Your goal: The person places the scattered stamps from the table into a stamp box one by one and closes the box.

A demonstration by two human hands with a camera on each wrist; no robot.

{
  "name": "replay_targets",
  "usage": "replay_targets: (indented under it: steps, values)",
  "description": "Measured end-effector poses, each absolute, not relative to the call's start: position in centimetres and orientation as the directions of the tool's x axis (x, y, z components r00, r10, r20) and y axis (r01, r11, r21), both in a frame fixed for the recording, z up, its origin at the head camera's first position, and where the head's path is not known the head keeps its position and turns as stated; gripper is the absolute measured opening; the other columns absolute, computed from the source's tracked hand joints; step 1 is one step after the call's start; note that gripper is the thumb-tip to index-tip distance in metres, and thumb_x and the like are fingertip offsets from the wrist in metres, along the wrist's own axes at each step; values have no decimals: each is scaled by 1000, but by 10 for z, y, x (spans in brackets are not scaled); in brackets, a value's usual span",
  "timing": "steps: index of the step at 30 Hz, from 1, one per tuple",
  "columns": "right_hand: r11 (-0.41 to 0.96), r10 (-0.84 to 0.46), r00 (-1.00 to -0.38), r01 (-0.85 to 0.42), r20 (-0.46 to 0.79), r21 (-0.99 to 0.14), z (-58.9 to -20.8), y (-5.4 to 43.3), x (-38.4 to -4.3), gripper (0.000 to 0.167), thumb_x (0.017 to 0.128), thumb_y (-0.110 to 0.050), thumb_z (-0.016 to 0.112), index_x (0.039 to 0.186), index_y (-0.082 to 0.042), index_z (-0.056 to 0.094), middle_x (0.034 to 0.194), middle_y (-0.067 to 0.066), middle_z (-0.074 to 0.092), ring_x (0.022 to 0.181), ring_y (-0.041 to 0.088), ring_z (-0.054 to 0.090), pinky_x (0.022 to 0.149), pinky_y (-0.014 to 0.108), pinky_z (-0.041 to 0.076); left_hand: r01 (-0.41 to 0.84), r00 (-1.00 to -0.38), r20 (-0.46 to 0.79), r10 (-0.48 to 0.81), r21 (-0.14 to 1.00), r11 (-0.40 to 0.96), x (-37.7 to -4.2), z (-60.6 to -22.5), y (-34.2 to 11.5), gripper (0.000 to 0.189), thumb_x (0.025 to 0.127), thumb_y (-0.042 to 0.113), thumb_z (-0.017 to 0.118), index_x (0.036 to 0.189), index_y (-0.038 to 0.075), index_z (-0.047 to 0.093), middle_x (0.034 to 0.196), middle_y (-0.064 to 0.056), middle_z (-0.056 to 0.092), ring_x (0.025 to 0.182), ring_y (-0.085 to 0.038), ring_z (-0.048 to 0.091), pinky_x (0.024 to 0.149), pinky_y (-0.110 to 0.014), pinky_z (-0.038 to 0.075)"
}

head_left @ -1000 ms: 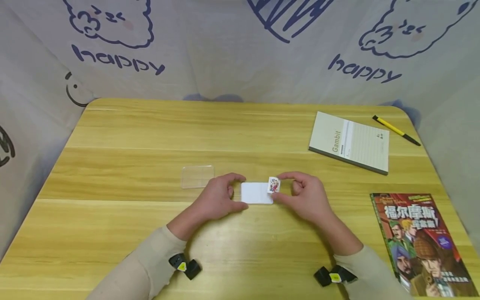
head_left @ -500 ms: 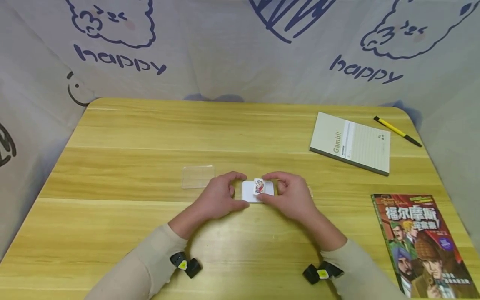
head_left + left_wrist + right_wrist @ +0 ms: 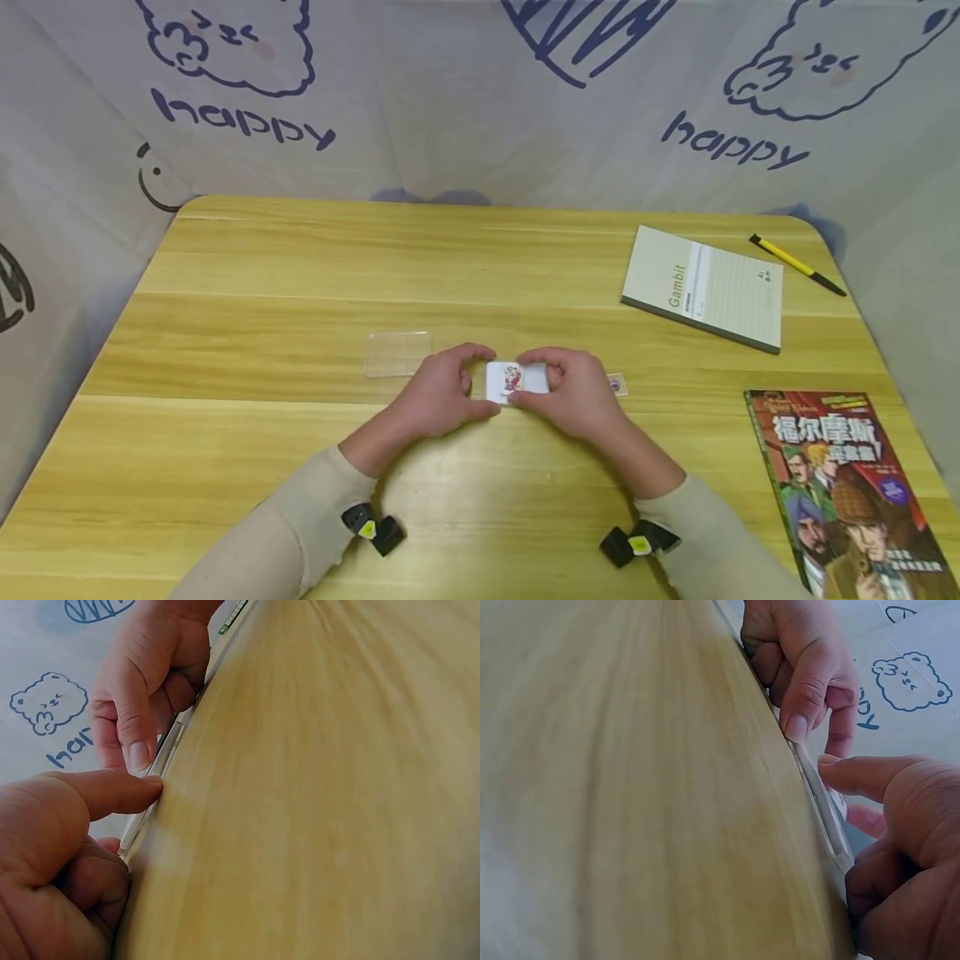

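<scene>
Near the table's middle lies a flat white rectangular case (image 3: 493, 382), bright on top with a clear edge along its side. My left hand (image 3: 444, 393) grips it near its left end, thumb on the near edge and index finger on the far edge. Between thumb and index finger, my right hand (image 3: 573, 385) pinches a small white square with a colourful picture (image 3: 512, 378), right over the case. The right fingers cover part of the case's right half. In the right wrist view the thin side of the case (image 3: 821, 806) shows between both hands.
A clear plastic lid (image 3: 386, 354) lies left of the left hand. Just right of the right hand, a small clear-edged piece with a dark print (image 3: 617, 384) shows. Further right are a notebook (image 3: 701, 287), a yellow-and-black pen (image 3: 798, 265) and a comic book (image 3: 847, 492).
My right hand has moved left with the small picture square, from the case's right end to over its middle. The small printed piece behind that hand has come into view. The left hand stays put.
</scene>
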State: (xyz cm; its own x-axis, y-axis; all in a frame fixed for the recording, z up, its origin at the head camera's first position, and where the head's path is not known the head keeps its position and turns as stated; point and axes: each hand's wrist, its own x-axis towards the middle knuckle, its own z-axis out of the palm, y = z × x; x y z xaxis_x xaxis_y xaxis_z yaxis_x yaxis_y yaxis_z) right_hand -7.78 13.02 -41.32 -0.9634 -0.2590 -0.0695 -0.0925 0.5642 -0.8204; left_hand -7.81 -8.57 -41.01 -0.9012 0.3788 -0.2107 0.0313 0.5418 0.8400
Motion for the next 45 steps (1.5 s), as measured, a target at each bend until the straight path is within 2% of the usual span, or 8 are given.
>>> replay_targets:
  steps: [4, 13, 14, 16, 19, 21, 34, 45]
  values:
    - [575, -269, -961, -103, -69, -811, -414, 130, -78, 42, 72, -23, 92, 109, -10, 76, 89, 4, 68, 76, 18, 58, 64, 34, 48, 34, -901, -209, 381, 841, 540, -78, -410, -85, 64, 77, 13, 88, 132, 6, 58, 62, 0, 47, 50, -11, 39, 46, -26, 33]
    - [600, -275, -959, -119, -63, -791, -413, 131, -78, 45, 72, -27, 92, 111, -11, 76, 99, 4, 70, 80, 17, 59, 68, 34, 48, 39, -899, -208, 386, 839, 542, -79, -413, -85, 66, 76, 12, 88, 134, 4, 57, 62, 0, 47, 49, -10, 39, 45, -25, 33]
    - [599, -270, -961, -119, -60, -792, -412, 132, -77, 46, 71, -27, 92, 111, -11, 75, 97, 3, 70, 79, 16, 58, 68, 33, 47, 40, -899, -206, 387, 840, 541, -79, -413, -85, 66, 76, 11, 88, 134, 4, 57, 62, 0, 47, 49, -10, 39, 45, -25, 33]
    - [593, -253, -965, -102, -65, -799, -409, 135, -75, 47, 72, -26, 92, 112, -12, 75, 80, 0, 66, 67, 14, 52, 58, 29, 42, 43, -900, -201, 387, 842, 537, -79, -413, -86, 66, 76, 11, 88, 134, 4, 57, 62, 0, 46, 49, -10, 38, 45, -25, 33]
    - [580, -213, -974, -59, -81, -812, -404, 144, -72, 47, 72, -22, 92, 114, -12, 74, 58, -3, 47, 52, 12, 38, 48, 25, 30, 45, -902, -195, 385, 845, 533, -78, -413, -86, 67, 75, 10, 88, 134, 4, 57, 61, 0, 46, 49, -10, 38, 45, -25, 33]
    - [565, -190, -977, -30, -95, -824, -403, 153, -69, 46, 73, -19, 91, 115, -11, 74, 52, -2, 34, 46, 12, 28, 44, 25, 24, 48, -904, -189, 384, 846, 530, -78, -413, -85, 67, 75, 10, 88, 134, 3, 57, 61, 0, 46, 49, -10, 38, 45, -25, 33]
    - [620, -81, -993, 19, -88, -784, -411, 213, -60, 44, 76, -20, 90, 115, -8, 72, 53, -5, 31, 47, 11, 26, 47, 30, 31, 46, -903, -193, 384, 845, 532, -78, -414, -84, 69, 75, 10, 89, 134, 2, 56, 60, 2, 43, 50, -10, 36, 47, -25, 32]
    - [676, -58, -993, 36, -102, -736, -414, 229, -58, 42, 80, -23, 86, 114, -5, 71, 54, -3, 34, 47, 12, 28, 49, 31, 33, 45, -905, -193, 379, 843, 536, -78, -413, -83, 68, 75, 10, 89, 134, 2, 56, 60, 2, 42, 50, -10, 36, 47, -25, 32]
